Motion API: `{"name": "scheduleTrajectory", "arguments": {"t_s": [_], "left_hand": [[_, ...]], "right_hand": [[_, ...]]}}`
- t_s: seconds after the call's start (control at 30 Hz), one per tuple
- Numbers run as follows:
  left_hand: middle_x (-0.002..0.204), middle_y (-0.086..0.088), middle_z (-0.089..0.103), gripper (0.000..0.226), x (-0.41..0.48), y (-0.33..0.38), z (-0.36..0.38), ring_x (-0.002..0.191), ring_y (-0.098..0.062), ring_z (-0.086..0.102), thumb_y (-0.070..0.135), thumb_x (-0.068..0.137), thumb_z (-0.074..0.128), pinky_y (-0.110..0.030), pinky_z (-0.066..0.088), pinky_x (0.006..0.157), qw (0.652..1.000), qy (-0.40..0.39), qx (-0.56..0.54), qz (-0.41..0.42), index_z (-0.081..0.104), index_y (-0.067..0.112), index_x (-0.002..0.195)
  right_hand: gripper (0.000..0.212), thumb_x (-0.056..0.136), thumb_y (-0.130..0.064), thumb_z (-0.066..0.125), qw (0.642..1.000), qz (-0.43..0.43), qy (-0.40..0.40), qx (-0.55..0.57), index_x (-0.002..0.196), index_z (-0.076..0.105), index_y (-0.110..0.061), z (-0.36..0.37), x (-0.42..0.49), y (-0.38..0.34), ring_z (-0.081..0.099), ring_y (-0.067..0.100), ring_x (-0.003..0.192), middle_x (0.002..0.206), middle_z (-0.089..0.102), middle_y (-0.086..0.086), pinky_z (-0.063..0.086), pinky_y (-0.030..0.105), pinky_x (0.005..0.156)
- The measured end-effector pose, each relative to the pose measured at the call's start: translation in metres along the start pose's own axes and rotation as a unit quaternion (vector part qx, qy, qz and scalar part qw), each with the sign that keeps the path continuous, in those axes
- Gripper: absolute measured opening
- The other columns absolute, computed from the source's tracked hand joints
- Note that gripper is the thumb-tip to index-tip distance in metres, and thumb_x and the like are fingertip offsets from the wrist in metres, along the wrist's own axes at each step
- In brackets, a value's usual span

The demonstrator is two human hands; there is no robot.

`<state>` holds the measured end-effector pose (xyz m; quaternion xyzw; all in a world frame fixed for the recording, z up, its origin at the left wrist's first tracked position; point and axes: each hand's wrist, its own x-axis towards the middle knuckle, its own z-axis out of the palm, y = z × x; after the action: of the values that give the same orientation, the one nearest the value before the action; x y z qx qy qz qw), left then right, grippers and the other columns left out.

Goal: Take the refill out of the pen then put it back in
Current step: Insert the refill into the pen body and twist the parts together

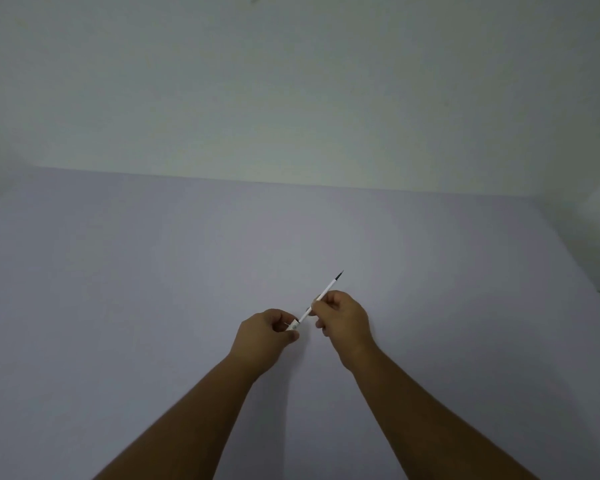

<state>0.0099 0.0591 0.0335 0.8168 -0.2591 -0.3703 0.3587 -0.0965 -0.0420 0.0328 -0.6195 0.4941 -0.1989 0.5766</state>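
step: refill (327,287) partly in pen (293,324), direction unclear | left hand (262,336) grip clamped on pen; right hand (343,318) grip pinches refill just beyond pen, above table (118,271) | next: slide along pen axis, no bending

My left hand (265,337) hides nearly all of the pen (293,325); my right hand (343,318) covers the refill's (329,287) middle. I can't tell whether refill and pen touch. Both forearms run off the near edge
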Motion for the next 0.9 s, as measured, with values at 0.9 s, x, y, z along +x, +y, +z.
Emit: {"name": "scheduleTrajectory", "arguments": {"t_s": [0.9], "left_hand": [[0.07, 0.012, 0.063, 0.007, -0.008, 0.024, 0.011, 0.062, -0.004, 0.054, 0.022, 0.08, 0.071, -0.015, 0.04, 0.058, 0.997, -0.013, -0.02, 0.067, 0.069, 0.028, 0.083]], "right_hand": [[0.011, 0.079, -0.018, 0.065, 0.988, 0.037, -0.078, 0.131, 0.075, 0.073, -0.026, -0.025, -0.008, -0.008, 0.047, 0.008, 0.059, 0.067, 0.063, -0.011, 0.04, 0.024, 0.059]]}}
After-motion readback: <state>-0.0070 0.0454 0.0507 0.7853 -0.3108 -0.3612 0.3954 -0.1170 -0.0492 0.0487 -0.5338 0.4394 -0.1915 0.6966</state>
